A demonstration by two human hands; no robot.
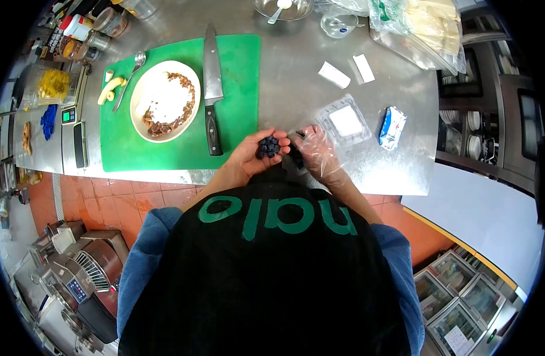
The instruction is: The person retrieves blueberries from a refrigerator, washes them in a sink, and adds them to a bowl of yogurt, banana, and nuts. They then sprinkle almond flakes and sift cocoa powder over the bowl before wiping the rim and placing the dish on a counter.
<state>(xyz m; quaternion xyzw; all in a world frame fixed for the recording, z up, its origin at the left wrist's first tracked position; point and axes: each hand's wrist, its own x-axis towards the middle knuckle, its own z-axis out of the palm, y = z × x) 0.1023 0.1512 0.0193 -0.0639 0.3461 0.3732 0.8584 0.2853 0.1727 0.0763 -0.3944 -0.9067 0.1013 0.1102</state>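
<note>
My left hand (247, 157) is bare and cupped around a small heap of blueberries (268, 146). Close beside it, my right hand (317, 153) wears a clear plastic glove, its fingers curled down over something dark that I cannot make out. Just past the right hand lies a clear plastic punnet (354, 132) with a white pad inside. On the green cutting board (240, 53) stands a pale oval bowl (136, 126) of white creamy food and brown granola-like pieces. A large knife (212, 86) lies right of the bowl; a spoon (129, 83) and banana pieces (109, 93) are left of it.
A blue-and-white packet (392, 127) and white slips (334, 75) lie on the steel counter (290, 71) to the right. A metal bowl (296, 10) and a small clear cup (339, 26) stand at the back. Jars (78, 28), a scale (69, 114) and a phone (79, 145) are at left.
</note>
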